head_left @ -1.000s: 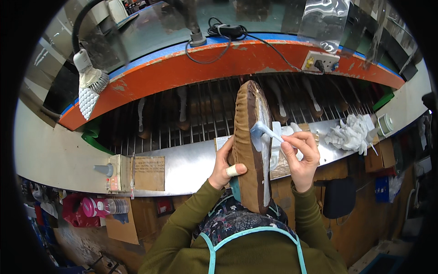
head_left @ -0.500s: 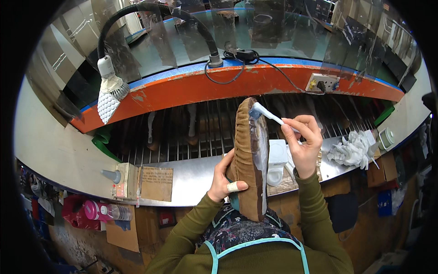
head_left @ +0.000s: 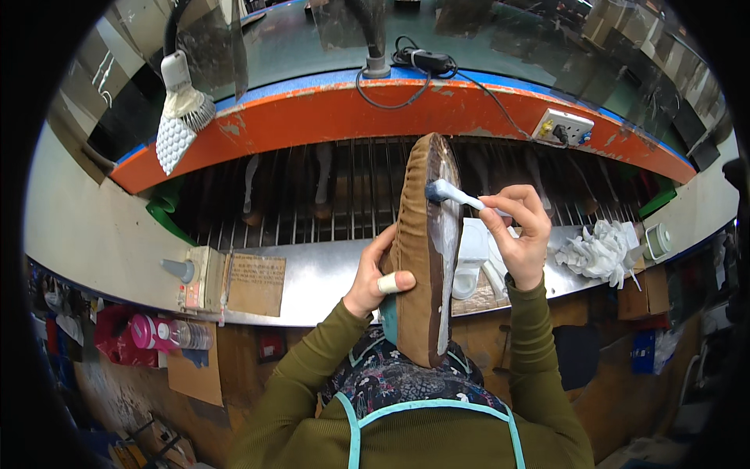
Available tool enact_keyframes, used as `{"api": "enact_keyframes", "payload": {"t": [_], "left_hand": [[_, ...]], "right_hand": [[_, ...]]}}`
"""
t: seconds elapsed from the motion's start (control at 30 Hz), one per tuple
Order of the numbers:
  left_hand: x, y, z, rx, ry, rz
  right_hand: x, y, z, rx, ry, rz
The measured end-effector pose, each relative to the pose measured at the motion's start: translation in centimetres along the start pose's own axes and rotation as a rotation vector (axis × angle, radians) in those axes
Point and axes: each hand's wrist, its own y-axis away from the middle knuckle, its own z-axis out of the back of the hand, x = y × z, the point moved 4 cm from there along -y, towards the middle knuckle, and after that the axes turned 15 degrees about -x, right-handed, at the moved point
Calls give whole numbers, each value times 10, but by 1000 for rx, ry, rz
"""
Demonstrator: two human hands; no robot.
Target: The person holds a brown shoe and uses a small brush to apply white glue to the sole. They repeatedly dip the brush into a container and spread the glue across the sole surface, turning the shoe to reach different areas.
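My left hand (head_left: 370,280), its thumb wrapped in a pale band, grips a brown suede shoe (head_left: 414,258) with gathered stitching. The shoe stands nearly upright on its side, toe end up, and a teal piece shows by its lower left. Its sole side faces right, and a wet whitish coating streaks a dark brown band there. My right hand (head_left: 522,234) pinches the white handle of a small brush (head_left: 457,194). The brush's dark bluish head touches the sole side below the toe. Behind the shoe, a white container (head_left: 472,250) sits partly hidden on the metal ledge.
Beyond the metal ledge (head_left: 328,289), several pale-topped shapes lie beneath a rack of bars (head_left: 351,195). Crumpled white tissue (head_left: 598,254) lies at right. A cardboard sheet (head_left: 254,283) and a control box (head_left: 201,280) are at left. A lamp (head_left: 176,129) hangs above an orange beam (head_left: 312,117).
The brush has moved down the sole side, away from the toe tip, with my right hand. My left hand still grips the shoe. The whole view has shifted slightly.
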Motion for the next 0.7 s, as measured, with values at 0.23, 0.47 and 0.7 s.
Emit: {"api": "enact_keyframes", "payload": {"t": [0.23, 0.47, 0.7], "left_hand": [[10, -6, -1, -21, 3, 112], [17, -7, -2, -69, 64, 217], [25, -7, 2, -79, 115, 290]], "right_hand": [[-13, 20, 4, 24, 16, 41], [-22, 33, 10, 63, 69, 103], [-18, 49, 18, 126, 135, 192]]}}
